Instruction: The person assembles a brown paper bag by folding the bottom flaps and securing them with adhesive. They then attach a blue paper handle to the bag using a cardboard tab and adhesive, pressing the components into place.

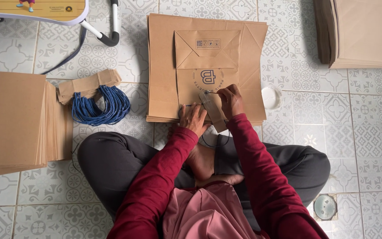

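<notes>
A stack of flat brown paper bags (164,66) lies on the tiled floor in front of me, the top one showing its folded bottom and a round printed mark. My left hand (194,118) rests on the near edge of the top bag. My right hand (231,101) grips a brown paper handle strip (212,113) with a dark blue cord looping from it, held over the bag's near edge. The cord's loop hangs down toward my crossed legs.
Left of me lie a tall stack of brown sheets (14,121), a pile of paper strips (87,84) and a bundle of blue cords (105,106). A small white round lid (272,97) sits right of the bags. Another brown stack (363,31) fills the top right. A floor drain (325,206) is by my right knee.
</notes>
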